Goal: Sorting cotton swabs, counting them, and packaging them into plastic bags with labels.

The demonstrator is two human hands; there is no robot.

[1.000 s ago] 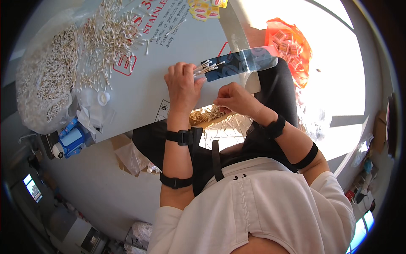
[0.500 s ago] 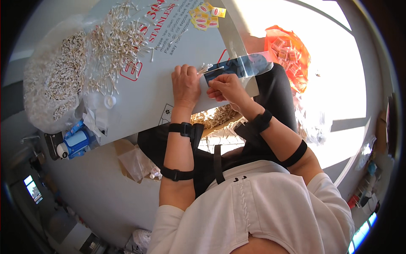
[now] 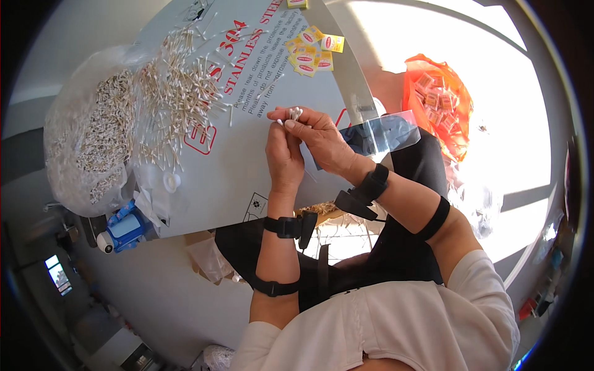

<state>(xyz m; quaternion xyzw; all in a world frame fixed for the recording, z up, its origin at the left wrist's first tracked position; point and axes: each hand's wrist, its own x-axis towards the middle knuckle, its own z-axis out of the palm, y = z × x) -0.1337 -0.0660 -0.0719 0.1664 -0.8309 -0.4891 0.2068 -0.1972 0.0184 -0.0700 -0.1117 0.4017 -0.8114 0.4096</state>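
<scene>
Trousers (image 3: 416, 170) in black nearest, partly under the desk (image 3: 216, 201); beside them, below the front edge, a tangle of pale bits (image 3: 322, 210), too small to make out. Black straps (image 3: 286, 227) around both forearms, just short of the hands. Over the front part of the desk, left hand (image 3: 284, 164) and right hand (image 3: 328, 145) together, fingers of both pinched nearly closed on a small bundle of cotton swabs (image 3: 296, 114); white tips clustered above the right thumb, sticks mostly hidden by the grip. Just beyond the right wrist, a dark see-through sheet (image 3: 387, 132), half covered by that hand and overhanging the desk's side. At the left corner, a blue-and-white bottle (image 3: 127, 232) and a white round cap (image 3: 172, 181). Off to the right, an orange bag (image 3: 463, 105) of small packs. Farther left, a bulging clear bag (image 3: 59, 148) of swabs; next to it, a loose pile (image 3: 179, 93), white-tipped, pale-sticked, pointing every way. Toward the far edge, yellow-and-white packets (image 3: 304, 54).
</scene>
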